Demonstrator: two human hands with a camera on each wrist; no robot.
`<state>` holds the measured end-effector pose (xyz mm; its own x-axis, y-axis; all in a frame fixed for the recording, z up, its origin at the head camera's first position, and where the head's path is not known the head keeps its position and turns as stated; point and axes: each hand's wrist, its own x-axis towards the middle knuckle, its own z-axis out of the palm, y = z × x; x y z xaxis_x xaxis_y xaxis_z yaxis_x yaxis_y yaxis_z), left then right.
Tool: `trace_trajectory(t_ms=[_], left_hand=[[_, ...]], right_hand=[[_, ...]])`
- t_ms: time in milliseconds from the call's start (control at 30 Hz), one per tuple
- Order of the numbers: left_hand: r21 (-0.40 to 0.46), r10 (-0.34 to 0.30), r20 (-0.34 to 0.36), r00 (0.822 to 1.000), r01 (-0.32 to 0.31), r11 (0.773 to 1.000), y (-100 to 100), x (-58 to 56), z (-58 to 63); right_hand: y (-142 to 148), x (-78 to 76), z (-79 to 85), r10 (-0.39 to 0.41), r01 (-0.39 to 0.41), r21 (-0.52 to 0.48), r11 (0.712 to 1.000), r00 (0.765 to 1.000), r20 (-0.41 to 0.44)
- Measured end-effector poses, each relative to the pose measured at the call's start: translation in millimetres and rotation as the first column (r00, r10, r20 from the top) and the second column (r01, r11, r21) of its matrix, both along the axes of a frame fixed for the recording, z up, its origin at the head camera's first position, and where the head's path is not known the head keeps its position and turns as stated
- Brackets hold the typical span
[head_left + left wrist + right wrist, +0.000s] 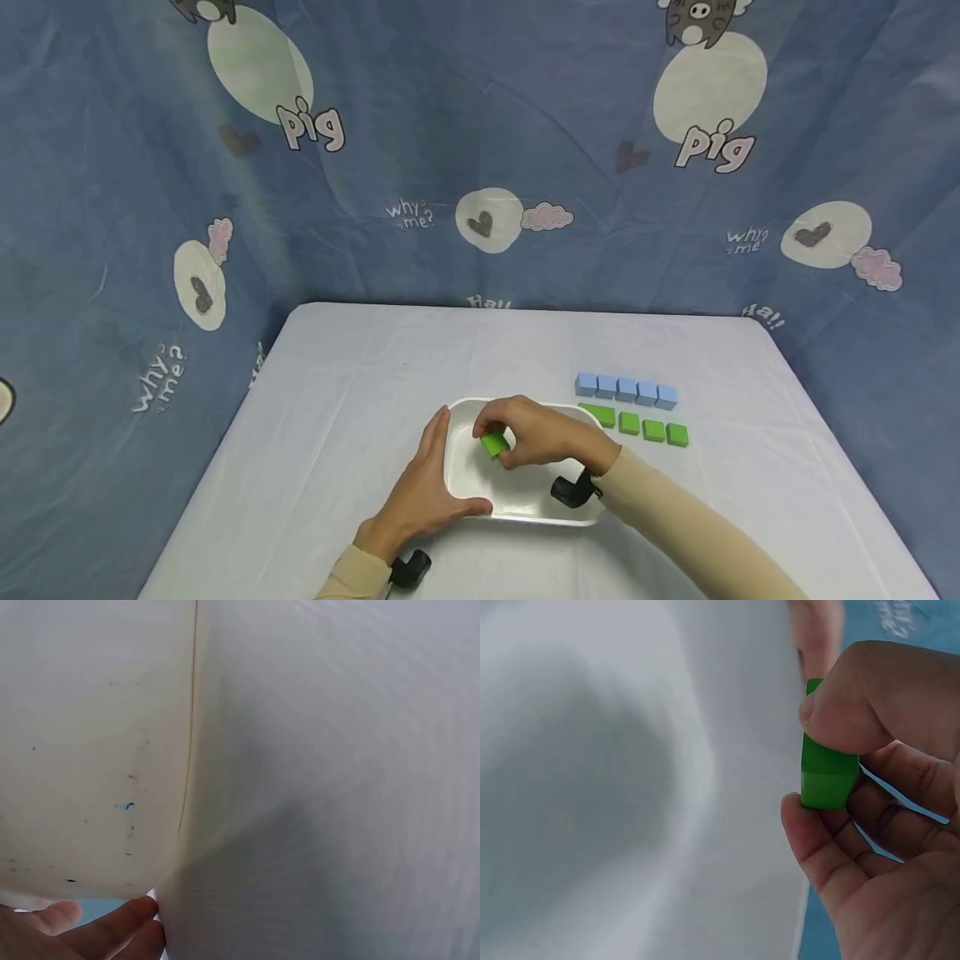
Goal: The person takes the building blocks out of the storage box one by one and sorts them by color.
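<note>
A white tray [525, 504] sits on the table, its left end held by my left hand [423, 487]. The left fingers lie along its left side and the thumb at its near rim; in the left wrist view, fingertips [142, 906] touch the tray's outer wall [90, 765]. Above the tray's inside, my right hand [536, 433] pinches a green block [494, 443] between thumb and fingers. The right wrist view shows that green block [829, 778] upright in the grip, with the pale tray wall [742, 825] beside it.
Behind the tray's right side, a row of several blue blocks [626, 389] stands on the white-covered table [360, 375]. Several green blocks [653, 431] line up in front of them, the leftmost partly behind the tray. A blue patterned cloth [420, 125] hangs around the table.
</note>
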<state>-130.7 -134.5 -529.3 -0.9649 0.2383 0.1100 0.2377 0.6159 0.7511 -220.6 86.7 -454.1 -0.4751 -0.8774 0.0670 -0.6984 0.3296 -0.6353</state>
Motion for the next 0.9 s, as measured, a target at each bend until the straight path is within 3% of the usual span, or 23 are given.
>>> trace_trajectory(t_ms=[333,600,900], left_hand=[[0.001,0.005,0.021,1.000,-0.005,1.000,0.5,-0.5,1.7],[-0.002,0.009,0.021,1.000,-0.009,1.000,2.1,-0.7,1.3],[-0.014,0.000,0.018,1.000,0.001,1.000,1.5,-0.5,1.5]], right_hand=[[40.9,-6.7,19.1,-0.157,0.161,-0.071,0.984,0.986,0.058],[73.4,-9.8,26.8,-0.259,0.262,-0.106,0.959,0.965,0.045],[114.6,-7.9,29.4,-0.383,0.387,-0.144,0.911,0.922,0.054]])
